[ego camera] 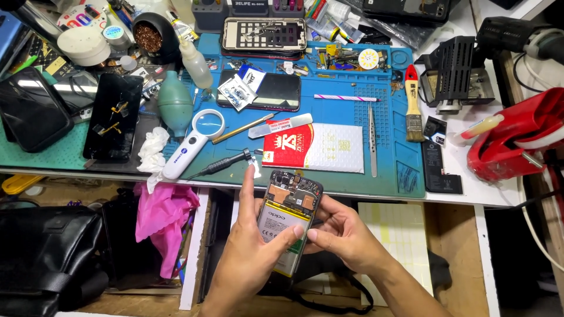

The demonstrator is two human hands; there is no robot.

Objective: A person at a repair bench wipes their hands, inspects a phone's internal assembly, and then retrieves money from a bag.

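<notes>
Opened black smartphone with exposed pale battery and circuit board point(289, 220), held below the blue silicone repair mat point(405, 170) at the desk edge, pinched between left hand point(252, 252) and right hand point(341, 235), thumbs steadying battery for access.

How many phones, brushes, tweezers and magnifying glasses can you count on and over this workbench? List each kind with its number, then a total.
Phones: 4, namely the opened phone held by the left hand and right hand, black phone on the blue mat, black phone, black phone
Brushes: 1, red-handled brush
Tweezers: 1, tweezers
Magnifying glasses: 1, white magnifying glass
Total: 7
</notes>
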